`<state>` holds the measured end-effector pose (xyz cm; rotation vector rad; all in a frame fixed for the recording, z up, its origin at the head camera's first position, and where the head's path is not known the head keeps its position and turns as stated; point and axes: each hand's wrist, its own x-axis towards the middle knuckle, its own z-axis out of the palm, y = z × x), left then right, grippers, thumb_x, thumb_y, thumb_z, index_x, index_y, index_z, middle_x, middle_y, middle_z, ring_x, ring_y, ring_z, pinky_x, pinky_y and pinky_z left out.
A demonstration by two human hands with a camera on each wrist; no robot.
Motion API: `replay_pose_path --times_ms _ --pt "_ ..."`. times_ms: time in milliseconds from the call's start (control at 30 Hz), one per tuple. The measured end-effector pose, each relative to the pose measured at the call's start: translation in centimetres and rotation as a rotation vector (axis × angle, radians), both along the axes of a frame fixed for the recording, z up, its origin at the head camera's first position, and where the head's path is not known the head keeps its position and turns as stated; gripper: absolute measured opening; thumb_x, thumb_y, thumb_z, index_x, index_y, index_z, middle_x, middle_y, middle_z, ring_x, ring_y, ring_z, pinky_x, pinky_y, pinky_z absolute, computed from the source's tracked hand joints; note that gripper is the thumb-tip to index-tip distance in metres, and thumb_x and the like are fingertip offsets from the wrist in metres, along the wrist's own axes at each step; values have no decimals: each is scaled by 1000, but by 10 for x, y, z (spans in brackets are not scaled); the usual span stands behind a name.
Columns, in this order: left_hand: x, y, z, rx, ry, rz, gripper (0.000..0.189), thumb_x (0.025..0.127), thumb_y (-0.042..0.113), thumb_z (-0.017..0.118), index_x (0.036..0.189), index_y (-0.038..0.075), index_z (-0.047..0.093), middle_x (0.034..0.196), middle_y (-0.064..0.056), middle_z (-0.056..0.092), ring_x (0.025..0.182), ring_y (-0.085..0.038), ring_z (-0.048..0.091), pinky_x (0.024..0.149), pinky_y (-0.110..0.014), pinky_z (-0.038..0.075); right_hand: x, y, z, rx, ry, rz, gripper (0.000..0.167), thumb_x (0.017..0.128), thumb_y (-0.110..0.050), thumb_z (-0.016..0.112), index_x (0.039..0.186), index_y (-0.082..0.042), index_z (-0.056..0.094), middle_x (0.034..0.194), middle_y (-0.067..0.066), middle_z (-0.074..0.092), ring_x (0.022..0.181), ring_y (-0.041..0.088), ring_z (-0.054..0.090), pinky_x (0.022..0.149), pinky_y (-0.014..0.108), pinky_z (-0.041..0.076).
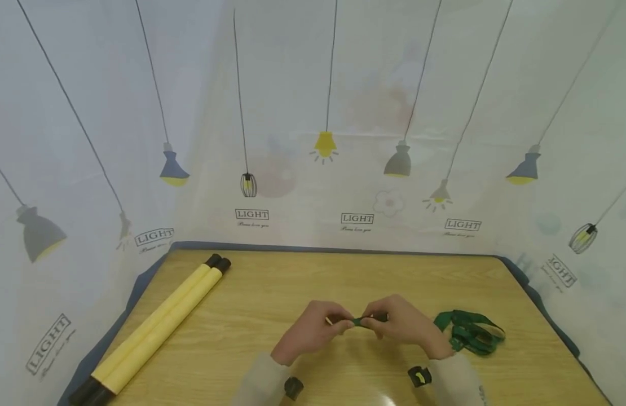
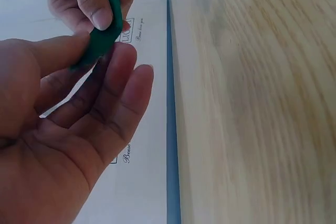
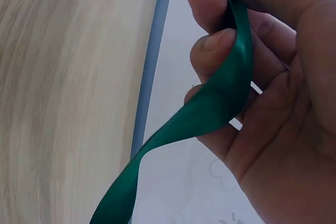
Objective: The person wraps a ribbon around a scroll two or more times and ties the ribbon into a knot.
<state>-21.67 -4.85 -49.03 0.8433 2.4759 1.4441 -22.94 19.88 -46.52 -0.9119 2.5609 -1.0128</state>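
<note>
A green ribbon (image 3: 210, 106) is stretched between my two hands above the wooden table. My left hand (image 1: 315, 327) pinches its end between thumb and fingers, with the other fingers loosely bent in the left wrist view. Close beside it, my right hand (image 1: 401, 321) pinches the same ribbon a short way along. From the right fingertips the strip runs across the palm and hangs down with a twist, as the right wrist view shows. A loose heap of green ribbon (image 1: 477, 338) lies on the table to the right of my right hand.
Two yellow rolls with black ends (image 1: 163, 327) lie side by side, slanted along the table's left part. The wooden table (image 1: 272, 276) has a blue-grey edge. White curtains (image 1: 292, 84) printed with lamps surround it at the back and sides.
</note>
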Motion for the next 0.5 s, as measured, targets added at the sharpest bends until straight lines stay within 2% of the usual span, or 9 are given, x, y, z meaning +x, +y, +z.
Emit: replay_pose_path --times_ms 133,267,500 --pt "1 3 0 18 -54 -12 15 99 20 69 100 8 78 89 -11 77 67 -2 65 61 -20 54 3 3 -1 9 -14 1 23 102 -33 65 100 -15 78 59 -8 62 49 0 47 53 21 44" --pt "0 3 0 0 -87 -11 16 99 22 69 99 9 79 85 -7 76 63 -2 63 59 -20 54 6 8 -1 29 -32 -16 24 101 -37 65 97 -17 78 56 -10 59 48 2 49 55 23 47" --pt "-5 -19 4 -77 -80 25 13 99 21 69 98 12 78 85 -4 75 62 -2 60 58 -20 54 1 1 -4 8 -49 6 28 101 -43 64 94 -19 77 57 -9 58 51 4 52 60 25 49"
